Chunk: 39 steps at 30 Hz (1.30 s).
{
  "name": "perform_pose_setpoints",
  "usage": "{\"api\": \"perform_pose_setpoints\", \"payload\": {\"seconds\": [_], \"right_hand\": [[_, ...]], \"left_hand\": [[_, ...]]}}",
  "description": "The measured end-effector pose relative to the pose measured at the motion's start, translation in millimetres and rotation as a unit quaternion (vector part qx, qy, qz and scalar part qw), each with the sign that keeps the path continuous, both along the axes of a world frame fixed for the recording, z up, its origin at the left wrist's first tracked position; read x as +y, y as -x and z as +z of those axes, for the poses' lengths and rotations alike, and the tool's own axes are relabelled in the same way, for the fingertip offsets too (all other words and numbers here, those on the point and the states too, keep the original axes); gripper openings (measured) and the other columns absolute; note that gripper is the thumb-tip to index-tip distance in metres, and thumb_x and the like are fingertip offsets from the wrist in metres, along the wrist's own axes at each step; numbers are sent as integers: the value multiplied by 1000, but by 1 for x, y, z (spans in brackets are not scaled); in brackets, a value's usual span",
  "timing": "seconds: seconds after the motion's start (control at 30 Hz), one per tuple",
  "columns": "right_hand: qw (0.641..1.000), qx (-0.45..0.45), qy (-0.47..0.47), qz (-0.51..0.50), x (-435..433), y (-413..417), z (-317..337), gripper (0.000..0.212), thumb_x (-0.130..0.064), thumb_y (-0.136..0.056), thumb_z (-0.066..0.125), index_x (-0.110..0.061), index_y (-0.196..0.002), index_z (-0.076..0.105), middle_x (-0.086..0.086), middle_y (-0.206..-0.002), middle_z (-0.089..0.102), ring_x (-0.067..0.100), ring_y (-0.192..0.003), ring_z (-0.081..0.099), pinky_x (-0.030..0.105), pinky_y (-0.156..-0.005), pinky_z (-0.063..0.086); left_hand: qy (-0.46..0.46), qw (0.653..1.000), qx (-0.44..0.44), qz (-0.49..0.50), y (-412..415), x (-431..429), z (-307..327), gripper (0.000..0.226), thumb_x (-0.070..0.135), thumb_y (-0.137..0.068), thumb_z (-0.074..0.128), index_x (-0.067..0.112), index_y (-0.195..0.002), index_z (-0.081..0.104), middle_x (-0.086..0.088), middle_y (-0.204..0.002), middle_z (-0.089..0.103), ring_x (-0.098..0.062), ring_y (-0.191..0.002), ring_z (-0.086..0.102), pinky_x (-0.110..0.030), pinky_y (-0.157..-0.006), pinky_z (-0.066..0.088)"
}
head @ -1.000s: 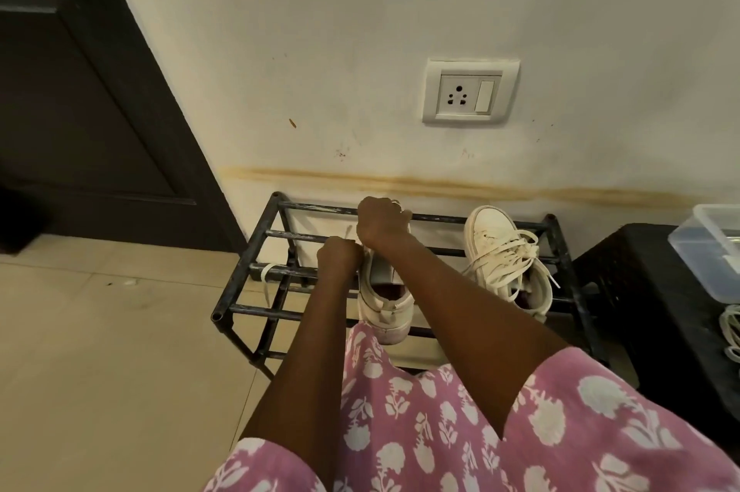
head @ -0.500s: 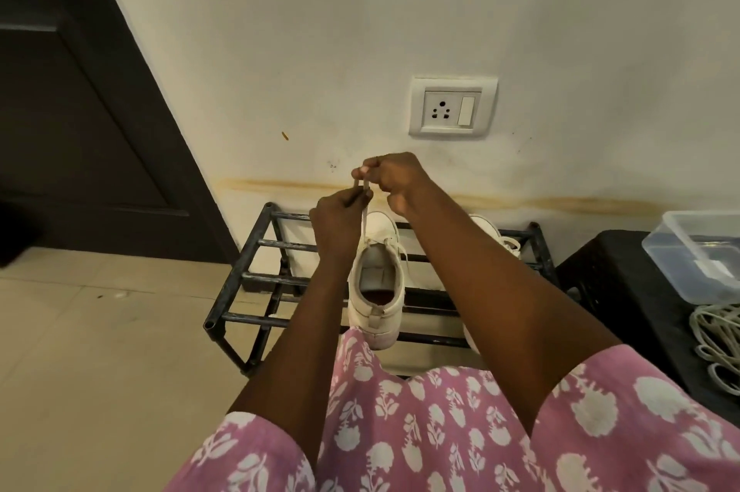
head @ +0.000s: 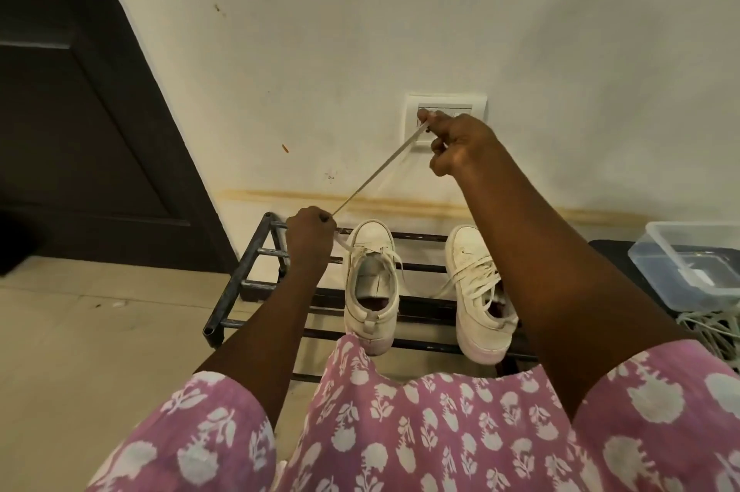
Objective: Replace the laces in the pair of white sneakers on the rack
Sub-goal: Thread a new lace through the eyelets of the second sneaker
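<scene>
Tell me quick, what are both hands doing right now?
Left hand: closed, pinching the lace at its lower part.
Right hand: closed, pinching the same lace up high, stretched taut.

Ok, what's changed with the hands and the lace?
The right hand has drawn the lace up and rightward, in front of the wall socket; the left hand, gripping it lower, moved beside the half-unlaced sneaker, so it runs taut between them. Both sneakers stay on the rack, the laced sneaker untouched.
</scene>
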State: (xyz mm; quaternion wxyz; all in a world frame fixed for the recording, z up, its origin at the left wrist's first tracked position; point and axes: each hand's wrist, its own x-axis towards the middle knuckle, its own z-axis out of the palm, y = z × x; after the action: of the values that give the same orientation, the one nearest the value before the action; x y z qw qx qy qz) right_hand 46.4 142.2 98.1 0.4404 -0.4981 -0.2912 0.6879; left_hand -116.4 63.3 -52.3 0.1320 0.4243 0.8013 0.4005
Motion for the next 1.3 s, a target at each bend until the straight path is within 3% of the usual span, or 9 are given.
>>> {"api": "perform_pose_setpoints", "payload": {"seconds": [0.3,0.57,0.67,0.73,0.83,1.0,1.07,1.2,1.3], "right_hand": [[995,38,-42,-86,13,-31,13,26,-7,-92,59,-14,-117,63,-8,-75,66,6,-59,27,13,-58,27],[997,-8,-59,-40,7,-16,-3,33,-3,-93,55,-8,-125,58,-8,-74,69,4,-57,30,11,-55,31],[996,-24,-82,-19,-4,-4,-10,10,1,-92,54,-6,-94,62,8,-121,64,0,-58,38,6,-42,34],[996,-9,-86,-32,-8,2,-17,22,3,-88,59,-12,-73,53,12,-124,62,4,-66,47,9,-32,34],[995,30,-88,-41,-12,6,-24,26,7,-88,57,-11,-70,51,17,-124,61,18,-90,59,8,-31,32],[997,-3,-64,-31,-12,5,-24,10,-4,-85,66,-13,-87,63,2,-113,64,6,-66,36,16,-53,40],[998,-16,-41,-35,-11,3,-23,30,-8,-83,70,-9,-112,67,-6,-98,61,7,-66,36,19,-69,41],[999,-30,-29,-33,-11,-7,-25,33,-2,-91,55,-6,-123,61,-3,-134,56,8,-81,52,11,-52,39],[999,1,-4,-39,-8,-12,-29,32,-2,-91,56,-8,-121,63,-8,-130,58,10,-77,54,13,-51,31]], "left_hand": [[143,984,-87,53,24,-16,-27,24,8,-92,52,-7,-104,66,-22,-103,67,-33,-99,64,-36,-86,52],[36,979,-46,-197,-19,9,25,50,9,-80,68,9,-128,56,-9,-130,59,-19,-121,54,-19,-100,37],[-48,967,-57,-243,-45,26,61,50,30,-79,74,14,-125,59,2,-122,62,-9,-114,56,-6,-86,34],[-84,963,-30,-254,-59,35,81,35,33,-82,70,14,-112,66,9,-99,65,-5,-92,59,-3,-70,36],[-107,966,3,-235,-66,42,93,17,20,-89,60,7,-82,69,0,-74,69,-16,-71,62,-26,-66,39],[-94,968,-19,-234,-58,32,84,19,6,-88,54,1,-86,72,-13,-82,73,-25,-82,69,-31,-82,49],[-88,971,-1,-221,-49,30,78,19,4,-87,53,0,-85,72,-16,-82,72,-30,-83,68,-36,-83,50],[-56,977,87,-187,-20,27,62,22,10,-90,54,3,-94,74,-20,-90,72,-35,-91,64,-39,-86,45],[-34,979,110,-165,6,25,54,22,9,-91,53,5,-98,74,-18,-96,71,-36,-98,62,-39,-90,43]]}}
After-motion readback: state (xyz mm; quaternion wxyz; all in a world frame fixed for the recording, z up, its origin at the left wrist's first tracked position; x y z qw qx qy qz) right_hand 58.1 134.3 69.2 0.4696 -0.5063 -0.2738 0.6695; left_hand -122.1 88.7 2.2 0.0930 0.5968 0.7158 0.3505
